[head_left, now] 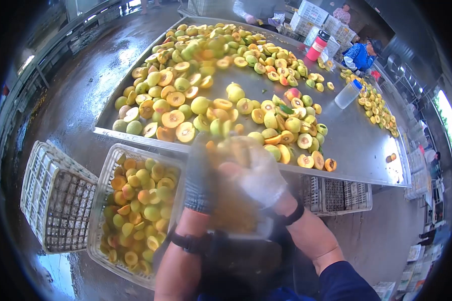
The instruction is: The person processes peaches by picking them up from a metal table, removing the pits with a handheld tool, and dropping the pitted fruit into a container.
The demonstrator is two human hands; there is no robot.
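My left hand, in a grey knit glove, is at the near edge of the metal table. It is smeared by motion, so its fingers cannot be made out. Beside it, my right hand wears a white glove; its fingers are blurred too, and whatever it may hold is hidden. Halved yellow peaches are heaped on the table just beyond both hands, many with the cut face up. Left of my left wrist stands a white plastic crate filled with peach halves.
A tilted dirty white crate stands at the far left, and another crate sits under the table's right side. On the table are a clear bottle with a blue lid and a pink bottle. A co-worker in blue is across the table.
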